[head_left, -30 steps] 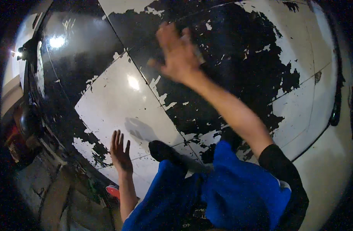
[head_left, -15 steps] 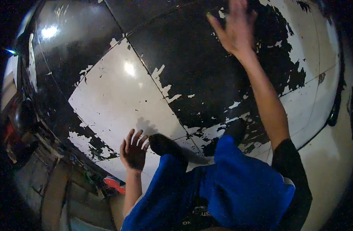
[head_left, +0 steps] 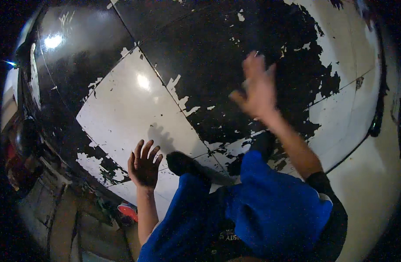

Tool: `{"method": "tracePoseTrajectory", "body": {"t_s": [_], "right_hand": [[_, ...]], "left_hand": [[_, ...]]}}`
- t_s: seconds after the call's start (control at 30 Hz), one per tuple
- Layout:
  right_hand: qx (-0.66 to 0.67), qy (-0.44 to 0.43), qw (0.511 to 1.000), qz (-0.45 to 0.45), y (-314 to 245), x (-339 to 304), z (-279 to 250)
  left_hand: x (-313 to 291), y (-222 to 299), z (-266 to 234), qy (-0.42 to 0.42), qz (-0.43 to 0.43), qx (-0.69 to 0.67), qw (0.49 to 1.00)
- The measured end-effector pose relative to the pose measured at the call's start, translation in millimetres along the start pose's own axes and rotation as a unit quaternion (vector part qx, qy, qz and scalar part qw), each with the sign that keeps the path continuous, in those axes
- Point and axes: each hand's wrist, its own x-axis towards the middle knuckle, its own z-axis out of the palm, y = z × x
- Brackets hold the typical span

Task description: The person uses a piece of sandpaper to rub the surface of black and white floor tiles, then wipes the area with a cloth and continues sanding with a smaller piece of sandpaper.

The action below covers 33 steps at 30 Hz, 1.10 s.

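Observation:
My left hand (head_left: 144, 166) is raised beside my left foot, its fingers spread and holding nothing. Its shadow falls on the white floor tile (head_left: 126, 102) just beyond it. Farther out to the right, my right hand (head_left: 258, 89) hovers over the dark part of the floor (head_left: 218, 65), where flaked black coating shows white beneath. Motion smears that hand, but its thumb stands apart from the fingers and no object shows in it. Whether its palm touches the floor I cannot tell.
My dark-socked left foot (head_left: 183, 162) and right foot (head_left: 262, 144) rest on the floor, below blue trousers (head_left: 279, 196). At the lower left lies a red and white item (head_left: 129, 211), perhaps a shoe, near grey-brown planks or steps (head_left: 63, 222). A dark rounded object (head_left: 25, 135) stands at the left edge.
My right hand has come back from the far edge toward my body, its elbow bending. My left hand has shifted slightly left and up, fingers still spread. The whole view has tilted a little.

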Motion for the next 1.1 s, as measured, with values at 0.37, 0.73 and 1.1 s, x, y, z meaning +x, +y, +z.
{"method": "tracePoseTrajectory", "body": {"t_s": [0.37, 0.73, 1.1], "right_hand": [[0.055, 0.185, 0.971, -0.140, -157.0, 185.7, 57.1], [0.023, 0.080, 0.995, 0.060, 99.7, -58.0, 5.7], [0.027, 0.247, 0.966, -0.071, 19.3, 82.1, 0.9]], "left_hand": [[-4.3, -16.7, -10.5, 0.049, -0.014, 0.032, 0.998], [-31.0, -4.0, -22.2, 0.026, 0.031, 0.043, 0.998], [-29.6, -22.2, -4.6, 0.077, 0.053, -0.010, 0.996]]}}
